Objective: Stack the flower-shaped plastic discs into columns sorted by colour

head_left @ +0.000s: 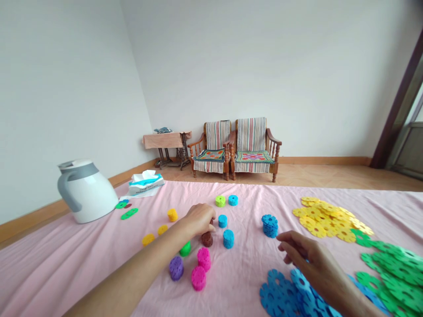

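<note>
- The left arm comes from the lower left and goes diagonally across the pink cloth (244, 268); its left hand (199, 219) is bent down at the wrist, with the back of the hand upward.
- The fingers of the left hand curl downward just at the brown stack (207, 240). Their tips are partly hidden, so I cannot tell if they pinch it or only hang over it.
- The right arm enters from the lower right, and the right hand (304, 251) points to the left, above the edge of the loose blue discs (279, 294). Its fingers are loosely bent, with a gap between thumb and forefinger, and they hold nothing.
- Near the right fingertips, but apart from them, stands the blue stack (270, 227), to the right of the three light blue stacks (228, 239).
- At the far left edge of the cloth there is a tissue box (145, 188), with white tissue (149, 174) coming out at its top. In front of it stands a white kettle (95, 196), its grey handle toward the left; its inside cannot be seen.
- The blue stack stands upright, its long axis vertical, and its notched discs lie flat. The brown stack is upright also, its round top facing up.
- Two pink stacks (198, 278) and a purple stack (176, 269) stand nearer to the person.
</note>
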`<state>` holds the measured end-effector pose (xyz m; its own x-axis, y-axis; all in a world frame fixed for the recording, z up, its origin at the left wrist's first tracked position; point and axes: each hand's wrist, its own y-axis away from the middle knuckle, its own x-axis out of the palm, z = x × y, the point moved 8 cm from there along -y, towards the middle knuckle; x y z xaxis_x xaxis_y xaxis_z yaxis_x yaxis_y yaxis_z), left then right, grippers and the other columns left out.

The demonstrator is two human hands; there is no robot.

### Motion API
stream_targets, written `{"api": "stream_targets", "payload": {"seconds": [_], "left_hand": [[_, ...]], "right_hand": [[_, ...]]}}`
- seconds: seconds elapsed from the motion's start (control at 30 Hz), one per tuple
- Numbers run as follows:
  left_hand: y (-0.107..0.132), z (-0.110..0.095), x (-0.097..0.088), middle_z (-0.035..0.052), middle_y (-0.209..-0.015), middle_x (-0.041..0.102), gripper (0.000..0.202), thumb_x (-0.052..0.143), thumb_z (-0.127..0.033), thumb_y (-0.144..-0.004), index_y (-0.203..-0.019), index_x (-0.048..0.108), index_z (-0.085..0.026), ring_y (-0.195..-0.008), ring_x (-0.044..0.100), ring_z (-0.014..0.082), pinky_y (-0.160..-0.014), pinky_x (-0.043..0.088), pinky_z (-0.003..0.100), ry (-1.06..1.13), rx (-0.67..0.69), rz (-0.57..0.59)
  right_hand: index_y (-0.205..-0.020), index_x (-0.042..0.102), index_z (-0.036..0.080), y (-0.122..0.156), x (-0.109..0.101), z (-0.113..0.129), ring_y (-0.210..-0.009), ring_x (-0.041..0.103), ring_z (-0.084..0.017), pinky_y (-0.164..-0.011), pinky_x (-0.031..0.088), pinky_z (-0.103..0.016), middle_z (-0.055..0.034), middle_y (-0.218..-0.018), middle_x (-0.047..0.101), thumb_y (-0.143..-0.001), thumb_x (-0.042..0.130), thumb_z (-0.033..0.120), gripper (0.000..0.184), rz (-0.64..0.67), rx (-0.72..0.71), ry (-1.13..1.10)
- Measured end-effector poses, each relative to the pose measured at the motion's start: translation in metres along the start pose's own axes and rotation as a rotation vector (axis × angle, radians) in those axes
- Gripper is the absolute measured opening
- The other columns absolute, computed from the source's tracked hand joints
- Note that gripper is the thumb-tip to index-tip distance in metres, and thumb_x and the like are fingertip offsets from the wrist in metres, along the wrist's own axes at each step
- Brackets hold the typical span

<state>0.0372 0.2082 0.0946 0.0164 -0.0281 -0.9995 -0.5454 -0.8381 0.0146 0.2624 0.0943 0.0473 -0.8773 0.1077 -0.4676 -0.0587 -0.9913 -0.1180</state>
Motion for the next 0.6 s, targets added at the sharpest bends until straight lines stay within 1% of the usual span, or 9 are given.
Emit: {"api": "stream_targets", "payload": {"seconds": [0.13, 0.27, 0.43, 0.5, 0.53, 0.6], "left_hand": [[0.0, -0.003, -0.002, 0.006, -0.069, 0.068, 0.006, 0.067, -0.028, -0.064, -0.063, 0.068, -0.022, -0.075, 0.064, 0.0266, -0.066, 0.042, 0.032, -0.025, -0.017, 0.019], [0.0, -0.005, -0.003, 0.0057, -0.067, 0.068, 0.005, 0.064, -0.022, -0.063, -0.06, 0.067, -0.022, -0.074, 0.064, 0.0261, -0.064, 0.042, 0.032, -0.042, -0.031, 0.022], [-0.001, -0.005, 0.001, 0.0055, -0.068, 0.068, 0.005, 0.064, -0.019, -0.062, -0.061, 0.067, -0.023, -0.074, 0.064, 0.0258, -0.065, 0.042, 0.031, -0.046, -0.035, 0.005], [-0.001, -0.003, -0.001, 0.005, -0.069, 0.069, 0.004, 0.066, -0.022, -0.061, -0.064, 0.069, -0.023, -0.075, 0.064, 0.0258, -0.065, 0.043, 0.031, -0.041, -0.035, -0.016], [0.0, -0.001, -0.005, 0.005, -0.072, 0.069, 0.008, 0.068, -0.025, -0.061, -0.069, 0.069, -0.024, -0.077, 0.064, 0.0263, -0.066, 0.043, 0.031, -0.036, -0.035, -0.034], [0.004, 0.005, -0.019, 0.006, -0.083, 0.07, 0.022, 0.07, -0.031, -0.061, -0.081, 0.07, -0.024, -0.083, 0.064, 0.0276, -0.069, 0.043, 0.031, -0.026, -0.039, -0.088]], "right_hand": [[-0.1, 0.059, 0.018, 0.001, 0.003, -0.001, -0.07, 0.065, -0.018, -0.059, 0.05, -0.027, -0.0059, -0.079, 0.068, -0.081, 0.045, 0.046, 0.037, 0.022, 0.004, 0.003], [-0.1, 0.057, 0.018, 0.002, 0.004, 0.0, -0.07, 0.065, -0.018, -0.057, 0.049, -0.026, -0.0057, -0.078, 0.067, -0.083, 0.042, 0.045, 0.036, 0.016, 0.001, 0.021], [-0.097, 0.057, 0.02, 0.005, 0.006, 0.005, -0.069, 0.065, -0.017, -0.046, 0.045, -0.022, -0.0051, -0.078, 0.066, -0.083, 0.04, 0.046, 0.034, 0.023, 0.01, 0.017], [-0.094, 0.057, 0.02, 0.006, 0.006, 0.006, -0.068, 0.066, -0.017, -0.044, 0.045, -0.021, -0.0048, -0.078, 0.067, -0.082, 0.04, 0.046, 0.033, 0.021, 0.018, 0.006], [-0.093, 0.058, 0.021, 0.007, 0.006, 0.006, -0.068, 0.066, -0.017, -0.044, 0.044, -0.021, -0.0047, -0.078, 0.067, -0.082, 0.041, 0.046, 0.033, 0.014, 0.02, 0.002], [-0.091, 0.058, 0.02, 0.007, 0.005, 0.006, -0.066, 0.066, -0.017, -0.043, 0.044, -0.021, -0.005, -0.077, 0.067, -0.081, 0.041, 0.047, 0.034, -0.016, 0.017, -0.005]]}}
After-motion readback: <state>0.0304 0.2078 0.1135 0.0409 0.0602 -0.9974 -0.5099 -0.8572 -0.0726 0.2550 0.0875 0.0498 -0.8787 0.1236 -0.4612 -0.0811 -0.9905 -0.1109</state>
